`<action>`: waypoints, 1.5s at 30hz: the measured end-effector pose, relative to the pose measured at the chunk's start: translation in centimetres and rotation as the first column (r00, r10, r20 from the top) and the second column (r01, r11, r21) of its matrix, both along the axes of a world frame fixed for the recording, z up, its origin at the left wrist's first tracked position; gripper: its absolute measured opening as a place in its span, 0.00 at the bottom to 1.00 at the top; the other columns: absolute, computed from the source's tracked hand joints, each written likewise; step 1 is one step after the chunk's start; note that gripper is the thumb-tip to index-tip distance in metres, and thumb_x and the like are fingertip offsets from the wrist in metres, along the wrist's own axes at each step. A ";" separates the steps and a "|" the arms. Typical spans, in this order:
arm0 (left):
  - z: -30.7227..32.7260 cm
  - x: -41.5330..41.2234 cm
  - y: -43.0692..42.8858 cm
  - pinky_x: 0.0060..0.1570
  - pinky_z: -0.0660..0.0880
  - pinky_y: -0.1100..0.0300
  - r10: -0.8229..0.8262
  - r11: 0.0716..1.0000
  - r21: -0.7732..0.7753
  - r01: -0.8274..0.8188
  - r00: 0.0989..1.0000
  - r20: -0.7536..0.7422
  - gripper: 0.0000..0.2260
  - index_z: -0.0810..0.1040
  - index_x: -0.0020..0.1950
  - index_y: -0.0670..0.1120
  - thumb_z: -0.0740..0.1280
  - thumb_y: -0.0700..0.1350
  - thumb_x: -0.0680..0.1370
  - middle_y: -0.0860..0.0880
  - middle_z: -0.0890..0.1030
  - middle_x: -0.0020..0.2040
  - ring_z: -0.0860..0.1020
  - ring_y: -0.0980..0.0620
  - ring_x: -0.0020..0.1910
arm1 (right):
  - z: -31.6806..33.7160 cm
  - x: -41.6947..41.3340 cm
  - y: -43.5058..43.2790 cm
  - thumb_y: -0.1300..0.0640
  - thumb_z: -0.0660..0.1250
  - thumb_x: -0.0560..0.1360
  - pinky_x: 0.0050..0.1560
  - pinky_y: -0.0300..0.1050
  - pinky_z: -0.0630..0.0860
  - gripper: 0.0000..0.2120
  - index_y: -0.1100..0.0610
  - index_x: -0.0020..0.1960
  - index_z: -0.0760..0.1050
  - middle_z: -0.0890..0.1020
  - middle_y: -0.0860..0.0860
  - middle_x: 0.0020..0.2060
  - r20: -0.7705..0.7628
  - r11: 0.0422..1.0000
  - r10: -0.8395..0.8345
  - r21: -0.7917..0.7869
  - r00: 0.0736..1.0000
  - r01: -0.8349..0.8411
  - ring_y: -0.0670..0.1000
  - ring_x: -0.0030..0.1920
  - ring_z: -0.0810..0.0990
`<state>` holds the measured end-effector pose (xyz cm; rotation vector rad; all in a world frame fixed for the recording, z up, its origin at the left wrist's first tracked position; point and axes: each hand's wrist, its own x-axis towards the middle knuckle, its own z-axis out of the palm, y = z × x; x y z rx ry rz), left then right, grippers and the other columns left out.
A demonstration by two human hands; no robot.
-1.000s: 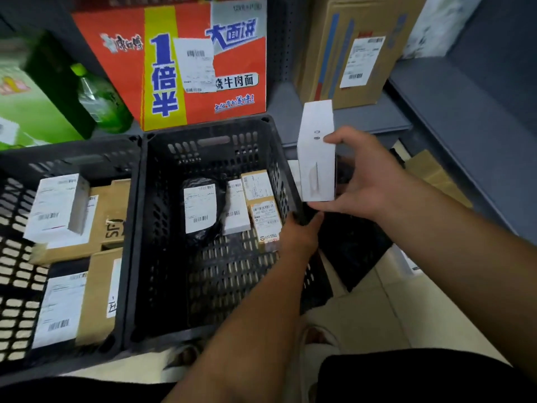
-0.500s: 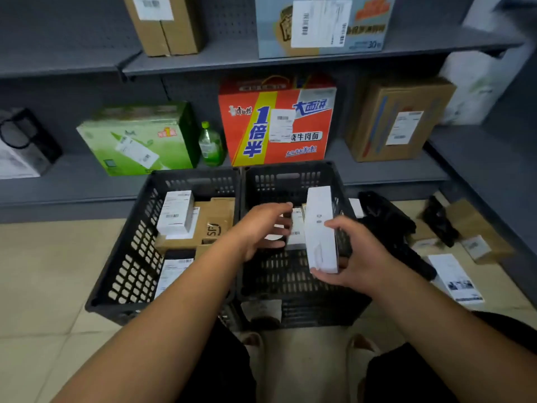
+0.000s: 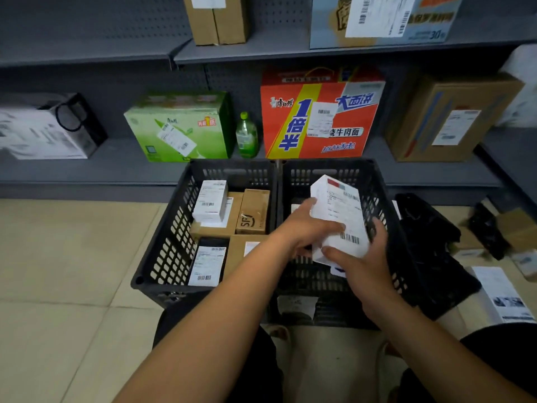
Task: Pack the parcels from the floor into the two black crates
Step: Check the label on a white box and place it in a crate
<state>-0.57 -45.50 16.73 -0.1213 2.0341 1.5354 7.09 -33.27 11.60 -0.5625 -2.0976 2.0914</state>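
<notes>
Gripping white parcel (image 3: pixel 334 222): left hand (image 3: pixel 305 228) has joined right hand (image 3: pixel 366 257) | label (image 3: pixel 348 207) now up | over right crate (image 3: pixel 319 170)

left hand (image 3: pixel 308 228) grips parcel (image 3: pixel 340 210) | right hand (image 3: pixel 367 258) grips it | both forearms extended

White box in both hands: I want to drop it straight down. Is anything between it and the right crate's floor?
Nothing visible blocks it. The white box, held by the left hand and right hand, hangs over the right crate; hands and box hide the floor directly beneath.
</notes>
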 end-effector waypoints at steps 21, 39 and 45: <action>-1.2 -8.4 -17.8 0.37 0.83 0.49 0.579 0.805 0.143 -0.576 0.815 0.026 0.29 0.69 0.73 0.53 0.74 0.40 0.75 0.47 0.83 0.59 0.84 0.47 0.46 | -9.6 -5.9 -5.1 0.52 0.70 0.77 0.42 0.36 0.71 0.13 0.39 0.56 0.70 0.75 0.39 0.51 0.298 0.959 0.234 0.085 0.925 -0.270 0.40 0.49 0.75; -20.2 -5.9 -29.5 0.51 0.79 0.37 0.323 0.928 -0.271 -0.254 0.914 0.248 0.30 0.63 0.77 0.55 0.65 0.33 0.80 0.41 0.79 0.63 0.78 0.35 0.60 | -16.2 -9.1 -15.3 0.51 0.62 0.77 0.28 0.40 0.55 0.42 0.51 0.79 0.36 0.69 0.57 0.69 0.455 0.508 -0.015 0.770 0.890 -0.385 0.56 0.46 0.79; -22.0 -7.4 -28.0 0.46 0.80 0.40 0.283 0.930 -0.306 -0.203 0.927 0.245 0.33 0.64 0.77 0.54 0.54 0.26 0.78 0.45 0.76 0.63 0.77 0.40 0.57 | -16.7 -9.1 -15.4 0.52 0.61 0.77 0.34 0.42 0.63 0.41 0.52 0.80 0.37 0.70 0.57 0.68 0.450 0.472 -0.034 0.794 0.892 -0.383 0.59 0.50 0.79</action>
